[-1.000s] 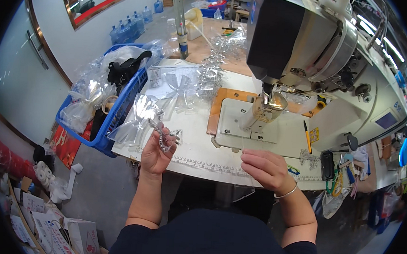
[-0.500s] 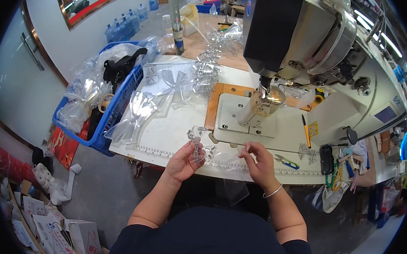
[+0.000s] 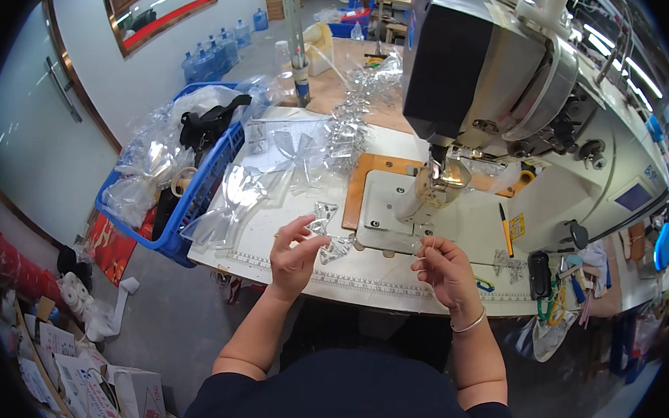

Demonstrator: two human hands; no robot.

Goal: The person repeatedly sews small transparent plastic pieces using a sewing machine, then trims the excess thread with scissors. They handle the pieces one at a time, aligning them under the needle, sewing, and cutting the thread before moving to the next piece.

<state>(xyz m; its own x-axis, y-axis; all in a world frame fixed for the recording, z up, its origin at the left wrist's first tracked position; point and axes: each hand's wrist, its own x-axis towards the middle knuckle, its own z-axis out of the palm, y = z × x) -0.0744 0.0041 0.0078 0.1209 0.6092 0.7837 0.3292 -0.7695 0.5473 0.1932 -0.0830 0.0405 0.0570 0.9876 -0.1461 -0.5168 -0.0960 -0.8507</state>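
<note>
My left hand (image 3: 292,256) is raised at the table's front left of the sewing machine, its fingers apart. Beside its fingertips, a clear plastic bow-shaped piece with silver markings (image 3: 337,249) rests on the white tabletop; whether the fingers touch it is hard to tell. My right hand (image 3: 447,273), with a bracelet at the wrist, is closed in a pinch above the front edge. Between its fingertips seems to be a thin clear plastic piece, barely visible. Thread snips (image 3: 484,285) lie partly hidden behind this hand.
The sewing machine (image 3: 503,81) stands at the right, its metal plate (image 3: 381,204) before me. Larger clear plastic bows (image 3: 236,195) and a silvery pile (image 3: 347,125) lie at left. A blue basket (image 3: 170,249) adjoins the table. An orange pen (image 3: 506,231) and hand tools (image 3: 556,288) lie right.
My left hand has loosened around the bow-shaped piece, its fingers spreading and drawing left. My right hand has shifted right, and the clear sheet hanging below it no longer shows. The view has moved slightly.
</note>
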